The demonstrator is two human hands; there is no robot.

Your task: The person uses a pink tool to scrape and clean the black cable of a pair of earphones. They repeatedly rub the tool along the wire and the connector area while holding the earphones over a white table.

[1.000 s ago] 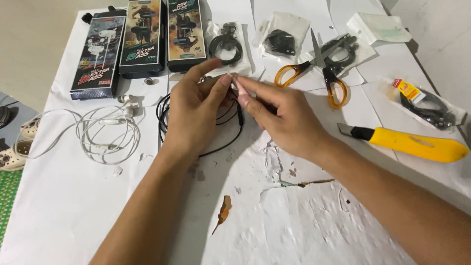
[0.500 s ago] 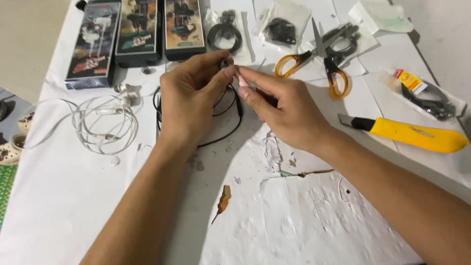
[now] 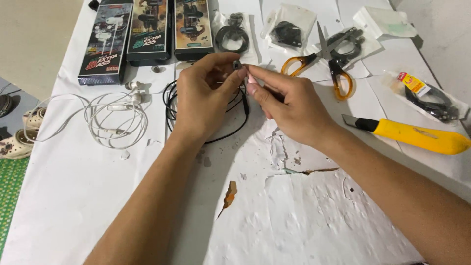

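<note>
My left hand (image 3: 206,93) and my right hand (image 3: 287,100) meet over the middle of the white table (image 3: 73,196). Between their fingertips they pinch a small black earbud (image 3: 237,65). Its black cable (image 3: 230,130) loops out from under my left hand onto the table. Both hands have their fingers closed on the earbud end.
White earphones (image 3: 115,115) lie coiled at the left. Three dark earphone boxes (image 3: 147,29) stand at the back. Orange-handled scissors (image 3: 321,59), small plastic bags with black earphones (image 3: 289,27), a yellow utility knife (image 3: 414,135) and a bagged item (image 3: 427,95) lie to the right. The table covering is torn near the middle (image 3: 294,172).
Both hands have risen slightly toward the boxes while keeping the earbud between the fingertips. The black cable stays under my left hand.
</note>
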